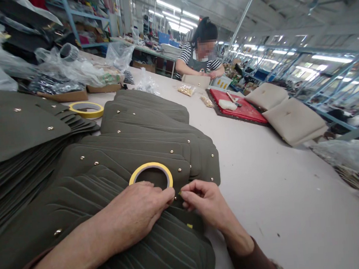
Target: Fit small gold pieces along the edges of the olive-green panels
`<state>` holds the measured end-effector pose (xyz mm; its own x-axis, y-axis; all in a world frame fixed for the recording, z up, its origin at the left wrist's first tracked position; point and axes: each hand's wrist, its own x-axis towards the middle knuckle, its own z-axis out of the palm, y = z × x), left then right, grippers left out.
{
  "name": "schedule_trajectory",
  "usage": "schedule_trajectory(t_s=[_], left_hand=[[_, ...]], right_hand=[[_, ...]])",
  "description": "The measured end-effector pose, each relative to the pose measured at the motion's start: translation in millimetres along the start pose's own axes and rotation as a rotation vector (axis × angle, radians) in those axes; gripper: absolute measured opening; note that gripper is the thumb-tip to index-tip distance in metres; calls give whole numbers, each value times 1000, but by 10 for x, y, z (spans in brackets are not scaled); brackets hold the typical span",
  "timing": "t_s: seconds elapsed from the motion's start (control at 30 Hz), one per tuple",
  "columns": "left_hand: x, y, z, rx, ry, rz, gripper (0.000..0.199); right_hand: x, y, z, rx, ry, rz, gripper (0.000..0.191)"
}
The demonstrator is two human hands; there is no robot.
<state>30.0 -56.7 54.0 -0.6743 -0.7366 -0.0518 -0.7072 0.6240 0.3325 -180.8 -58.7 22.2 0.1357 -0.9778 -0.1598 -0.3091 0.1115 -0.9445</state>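
My left hand (141, 206) is closed on a roll of yellow tape (152, 165), which stands tilted over the stacked dark green panels (108, 177). Thumb and finger of my right hand (205, 201) are pinched on a small yellow piece of tape (180, 193), just right of my left fingertips. Another bit of yellow tape (189, 225) lies on a panel below. Small gold studs (179, 170) dot the panels. The undersides of both hands are hidden.
Another yellow tape roll (86, 110) lies behind the panels. Across the table (248, 179), a person (198, 56) handles a beige piece. A red board (239, 107) with a hammer, beige panels (293, 119) and plastic bags (68, 68) lie around.
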Motion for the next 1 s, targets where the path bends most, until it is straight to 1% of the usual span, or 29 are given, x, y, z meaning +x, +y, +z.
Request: schedule_trajectory(t_s=[0.03,0.1,0.27,0.43,0.53,0.6,0.67,0.73,0.8,0.83,0.87,0.9,1.0], left_hand=[[0,-1,-2,-8,4,3,18],[1,-1,-6,-12,19,10,17],[-14,-5,4,-7,58,26,16],[-25,-15,30,1,81,36,16],[-9,-8,34,8,70,36,16],[4,0,29,14,53,28,16],[13,8,21,21,44,22,16],[15,14,11,18,55,24,16],[12,15,2,14,69,27,16],[10,14,-1,13,75,30,17],[9,11,-4,15,81,34,17],[8,7,-5,18,83,38,16],[7,-9,-7,18,78,43,16]], right_hand=[[-26,-14,18,-32,-38,16,17],[-64,-42,57,-120,-58,2,16],[-71,-97,122,-300,-5,-39,18],[-24,-82,156,-416,6,-115,16],[-5,-78,175,-544,21,-201,17],[-8,-81,177,-593,20,-222,13],[-25,-76,161,-595,33,-209,14],[-52,-56,127,-548,62,-186,16],[-82,-29,80,-440,72,-149,6],[-98,-18,57,-383,66,-132,4],[-111,-11,37,-348,57,-127,7],[-123,-9,22,-341,48,-140,9],[-133,-30,10,-418,10,-230,12]])
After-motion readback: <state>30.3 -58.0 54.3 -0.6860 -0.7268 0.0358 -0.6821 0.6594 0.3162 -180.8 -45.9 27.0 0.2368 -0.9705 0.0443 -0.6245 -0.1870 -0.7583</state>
